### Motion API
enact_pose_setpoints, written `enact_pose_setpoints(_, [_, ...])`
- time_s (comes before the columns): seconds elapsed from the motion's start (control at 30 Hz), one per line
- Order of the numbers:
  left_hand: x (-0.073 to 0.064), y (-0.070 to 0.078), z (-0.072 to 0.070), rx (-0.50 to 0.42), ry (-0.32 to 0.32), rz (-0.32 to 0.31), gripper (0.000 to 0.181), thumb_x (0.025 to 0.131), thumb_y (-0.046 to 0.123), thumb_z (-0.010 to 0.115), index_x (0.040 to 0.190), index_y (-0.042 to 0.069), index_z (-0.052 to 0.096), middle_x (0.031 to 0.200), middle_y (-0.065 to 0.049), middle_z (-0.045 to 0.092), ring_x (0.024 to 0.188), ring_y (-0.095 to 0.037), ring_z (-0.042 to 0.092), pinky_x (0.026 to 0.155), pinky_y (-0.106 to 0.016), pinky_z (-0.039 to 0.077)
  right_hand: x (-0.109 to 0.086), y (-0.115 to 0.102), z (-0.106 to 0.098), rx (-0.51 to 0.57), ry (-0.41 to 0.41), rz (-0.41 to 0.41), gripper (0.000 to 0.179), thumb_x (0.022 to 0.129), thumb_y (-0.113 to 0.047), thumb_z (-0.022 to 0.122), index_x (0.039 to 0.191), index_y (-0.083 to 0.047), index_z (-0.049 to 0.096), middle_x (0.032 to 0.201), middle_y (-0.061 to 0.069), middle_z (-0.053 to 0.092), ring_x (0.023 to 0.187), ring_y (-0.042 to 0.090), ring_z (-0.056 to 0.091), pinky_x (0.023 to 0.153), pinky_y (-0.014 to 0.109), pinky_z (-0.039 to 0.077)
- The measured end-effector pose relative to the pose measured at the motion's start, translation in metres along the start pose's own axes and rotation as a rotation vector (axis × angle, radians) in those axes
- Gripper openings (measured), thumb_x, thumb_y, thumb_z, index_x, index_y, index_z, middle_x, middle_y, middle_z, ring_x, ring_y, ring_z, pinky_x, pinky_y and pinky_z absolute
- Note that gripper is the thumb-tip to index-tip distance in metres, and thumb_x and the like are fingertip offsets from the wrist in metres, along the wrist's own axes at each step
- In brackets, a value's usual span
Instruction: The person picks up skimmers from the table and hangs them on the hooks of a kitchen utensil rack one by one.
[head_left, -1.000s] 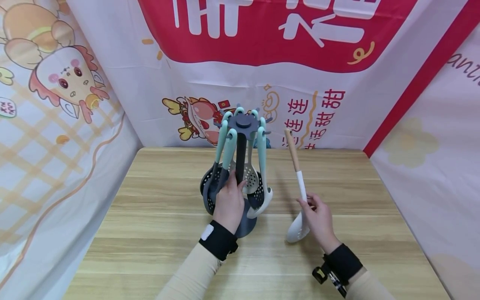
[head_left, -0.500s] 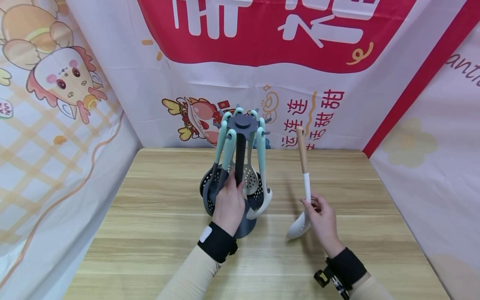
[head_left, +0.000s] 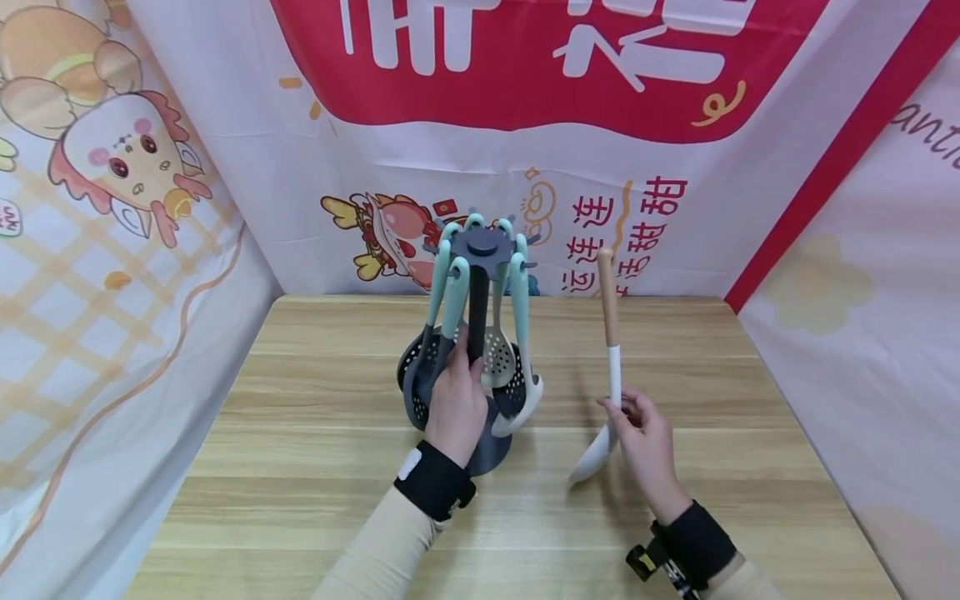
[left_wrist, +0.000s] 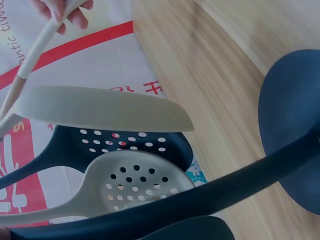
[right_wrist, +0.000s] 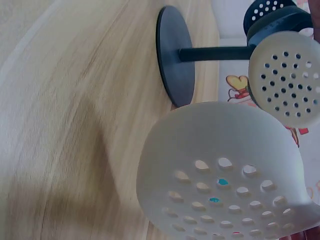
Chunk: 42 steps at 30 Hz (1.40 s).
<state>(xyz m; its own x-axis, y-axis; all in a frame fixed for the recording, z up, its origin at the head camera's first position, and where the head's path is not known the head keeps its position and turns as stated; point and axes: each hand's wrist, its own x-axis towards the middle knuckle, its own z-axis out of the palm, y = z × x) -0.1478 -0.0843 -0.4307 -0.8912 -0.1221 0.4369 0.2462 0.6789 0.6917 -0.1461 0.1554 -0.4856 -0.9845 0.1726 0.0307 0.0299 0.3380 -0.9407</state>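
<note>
My left hand (head_left: 456, 408) grips the black pole (head_left: 477, 308) of a dark utensil stand, whose round base (head_left: 491, 454) is on the table. Several utensils with mint-green handles hang from its top disc (head_left: 482, 243). Among them are a pale perforated spoon (left_wrist: 130, 185) and a dark perforated one (left_wrist: 120, 142). To the right of the stand, my right hand (head_left: 645, 437) pinches a skimmer (head_left: 615, 371) low on its white shaft. Its wooden handle points up, and its bowl hangs tilted below the fingers. The right wrist view shows the perforated white bowl (right_wrist: 220, 140) up close.
The wooden table (head_left: 315, 517) ends at a white cloth backdrop (head_left: 300, 167) with red print. Printed cloths also flank it on the left (head_left: 97, 292) and right (head_left: 855, 350). The hanging utensils surround the pole on several sides.
The skimmer's handle has swung right and stands more upright, while its bowl has turned more edge-on. My right hand has shifted slightly right. My left hand keeps its grip on the pole.
</note>
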Motion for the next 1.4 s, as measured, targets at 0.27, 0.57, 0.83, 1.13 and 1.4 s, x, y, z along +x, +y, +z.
enact_pose_setpoints(0.27, [0.002,-0.006,0.000,0.069,0.070,0.104,0.038,0.099,0.004,0.057,0.136,-0.003,0.050,0.122,-0.023,0.065,0.109,-0.036,0.067,0.092,-0.047,0.057,-0.011,-0.007,0.007,0.087,0.009,-0.037,0.023,0.097,-0.005,0.062,0.119,0.001,0.063,0.114,0.022,0.071,0.084,-0.002,0.061,0.073,0.014,0.050])
enact_pose_setpoints(0.57, [0.004,-0.008,0.001,0.040,0.056,0.114,0.029,0.099,0.006,0.058,0.128,0.003,0.055,0.112,-0.016,0.070,0.102,-0.029,0.071,0.084,-0.041,0.060,-0.019,-0.017,0.009,0.160,0.011,-0.080,0.023,0.096,-0.005,0.063,0.118,0.002,0.062,0.107,0.016,0.074,0.092,0.007,0.066,0.077,0.015,0.053])
enact_pose_setpoints(0.83, [0.005,-0.009,0.001,0.025,0.054,0.125,0.032,0.099,0.008,0.058,0.131,0.002,0.056,0.114,-0.016,0.071,0.102,-0.029,0.071,0.081,-0.041,0.061,-0.026,-0.026,0.012,0.226,0.023,-0.174,0.020,0.094,0.001,0.064,0.113,0.002,0.064,0.094,-0.007,0.075,0.090,0.010,0.066,0.075,0.017,0.054])
enact_pose_setpoints(1.13, [0.007,-0.011,0.003,0.032,0.062,0.144,0.030,0.099,0.012,0.059,0.128,0.003,0.057,0.112,-0.015,0.072,0.099,-0.027,0.072,0.080,-0.040,0.061,-0.032,-0.035,0.014,0.245,0.020,-0.236,0.019,0.093,0.004,0.063,0.112,0.003,0.064,0.094,-0.006,0.075,0.089,0.013,0.067,0.074,0.017,0.054])
enact_pose_setpoints(1.4, [0.009,-0.011,0.004,0.006,0.066,0.146,0.031,0.096,0.014,0.064,0.126,0.006,0.060,0.110,-0.014,0.073,0.099,-0.026,0.072,0.081,-0.041,0.061,-0.036,-0.044,0.014,0.248,-0.006,-0.272,0.019,0.094,0.005,0.061,0.113,0.004,0.064,0.095,-0.010,0.074,0.092,0.011,0.067,0.076,0.017,0.054])
